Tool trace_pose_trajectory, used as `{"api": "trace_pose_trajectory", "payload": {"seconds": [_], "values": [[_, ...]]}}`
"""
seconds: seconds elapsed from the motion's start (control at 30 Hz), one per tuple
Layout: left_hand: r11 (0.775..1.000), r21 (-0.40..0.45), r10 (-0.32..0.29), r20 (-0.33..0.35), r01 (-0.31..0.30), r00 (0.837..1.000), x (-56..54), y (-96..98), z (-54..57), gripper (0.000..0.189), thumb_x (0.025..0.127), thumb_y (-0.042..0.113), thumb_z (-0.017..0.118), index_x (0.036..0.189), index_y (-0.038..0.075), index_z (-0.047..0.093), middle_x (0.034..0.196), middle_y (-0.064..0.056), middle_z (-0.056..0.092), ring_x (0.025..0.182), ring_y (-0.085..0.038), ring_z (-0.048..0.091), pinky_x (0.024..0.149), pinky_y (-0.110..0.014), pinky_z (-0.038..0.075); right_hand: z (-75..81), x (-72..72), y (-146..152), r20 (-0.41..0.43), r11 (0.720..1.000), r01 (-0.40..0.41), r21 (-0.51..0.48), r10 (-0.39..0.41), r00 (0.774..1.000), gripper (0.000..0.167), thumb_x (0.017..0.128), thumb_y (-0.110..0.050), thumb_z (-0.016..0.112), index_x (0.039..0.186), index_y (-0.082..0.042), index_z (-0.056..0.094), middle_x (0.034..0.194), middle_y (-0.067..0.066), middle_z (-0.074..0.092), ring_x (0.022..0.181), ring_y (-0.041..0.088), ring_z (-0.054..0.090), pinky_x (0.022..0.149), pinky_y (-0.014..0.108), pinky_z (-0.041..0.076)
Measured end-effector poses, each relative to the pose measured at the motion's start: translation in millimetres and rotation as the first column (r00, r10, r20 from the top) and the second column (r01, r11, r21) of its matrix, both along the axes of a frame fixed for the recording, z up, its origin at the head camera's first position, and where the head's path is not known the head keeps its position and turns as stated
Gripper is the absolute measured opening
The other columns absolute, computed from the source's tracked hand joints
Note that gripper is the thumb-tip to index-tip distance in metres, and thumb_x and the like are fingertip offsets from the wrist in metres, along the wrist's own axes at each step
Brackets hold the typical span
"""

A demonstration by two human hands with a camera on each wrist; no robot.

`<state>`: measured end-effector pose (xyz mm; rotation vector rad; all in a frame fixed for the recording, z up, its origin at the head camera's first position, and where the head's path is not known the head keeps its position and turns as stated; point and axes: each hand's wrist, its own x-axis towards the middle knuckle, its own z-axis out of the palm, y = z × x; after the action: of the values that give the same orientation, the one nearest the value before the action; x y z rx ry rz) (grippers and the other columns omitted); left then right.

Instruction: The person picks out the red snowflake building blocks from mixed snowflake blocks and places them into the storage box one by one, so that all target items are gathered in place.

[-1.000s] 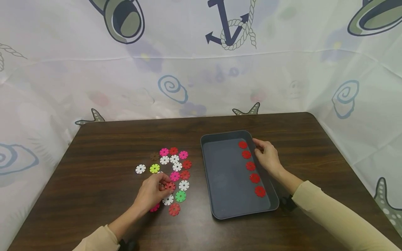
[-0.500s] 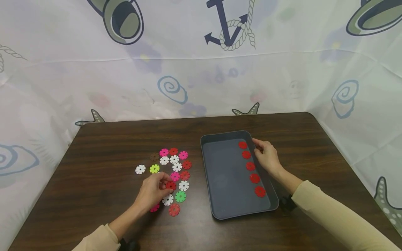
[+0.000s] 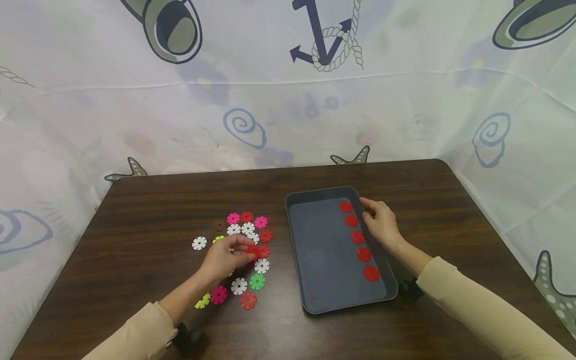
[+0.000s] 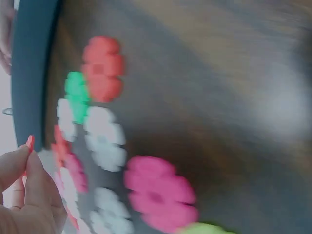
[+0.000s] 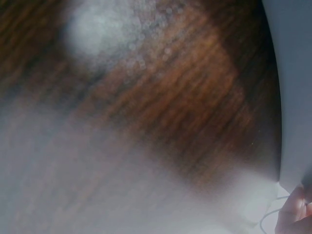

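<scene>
My left hand (image 3: 224, 259) pinches a red notched disc (image 3: 253, 251) between thumb and fingertips, lifted above the other discs. In the left wrist view that hand (image 4: 34, 192) shows only the thin edge of the held disc (image 4: 30, 142). Beneath and around it lie flat flower-like discs: a green disc (image 3: 257, 281), a magenta disc (image 3: 218, 295), a white disc (image 3: 239, 286) and several more, some hidden by the hand. My right hand (image 3: 381, 225) holds the right rim of a dark grey tray (image 3: 315, 260). Several red discs (image 3: 357, 237) form a column inside the tray's right side.
A brown wooden table (image 3: 148, 215) carries everything. One white disc (image 3: 199, 243) lies apart at the left of the cluster. A printed cloth (image 3: 180, 115) hangs behind the table's far edge.
My left hand has lifted the red disc off the cluster and moved slightly up and right, uncovering magenta and yellow-green discs at the near side. My right hand stays at the tray.
</scene>
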<state>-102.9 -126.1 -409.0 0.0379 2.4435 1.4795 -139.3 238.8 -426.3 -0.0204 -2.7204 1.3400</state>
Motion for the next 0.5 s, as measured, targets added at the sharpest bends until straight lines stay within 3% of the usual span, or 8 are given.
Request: {"api": "trace_pose_trajectory", "payload": {"seconds": [0.27, 0.5], "values": [[0.979, 0.201, -0.024, 0.077, 0.008, 0.997, -30.5, 38.9, 22.9, 0.033, 0.085, 0.003, 0.066, 0.116, -0.002, 0.059, 0.103, -0.013, 0.059, 0.082, -0.013, 0.062, 0.082, -0.035, 0.054, 2.7, 1.4, -0.4, -0.003, 1.0, -0.004, 0.006, 0.004, 1.0, 0.041, 0.09, 0.005, 0.049, 0.131, 0.007, 0.05, 0.114, 0.024, 0.054, 0.098, 0.031, 0.055, 0.076, 0.028, 0.045], [0.942, 0.329, 0.016, 0.157, -0.067, 0.987, -51.3, 85.9, 33.2, 0.032, 0.084, -0.002, 0.066, 0.116, 0.001, 0.06, 0.1, -0.01, 0.061, 0.085, -0.013, 0.063, 0.09, -0.038, 0.051, 1.6, 2.4, -0.7, -0.071, 1.0, -0.013, -0.018, 0.012, 0.997, 0.04, 0.087, 0.005, 0.05, 0.127, 0.007, 0.054, 0.108, 0.023, 0.056, 0.091, 0.027, 0.055, 0.074, 0.03, 0.046]]}}
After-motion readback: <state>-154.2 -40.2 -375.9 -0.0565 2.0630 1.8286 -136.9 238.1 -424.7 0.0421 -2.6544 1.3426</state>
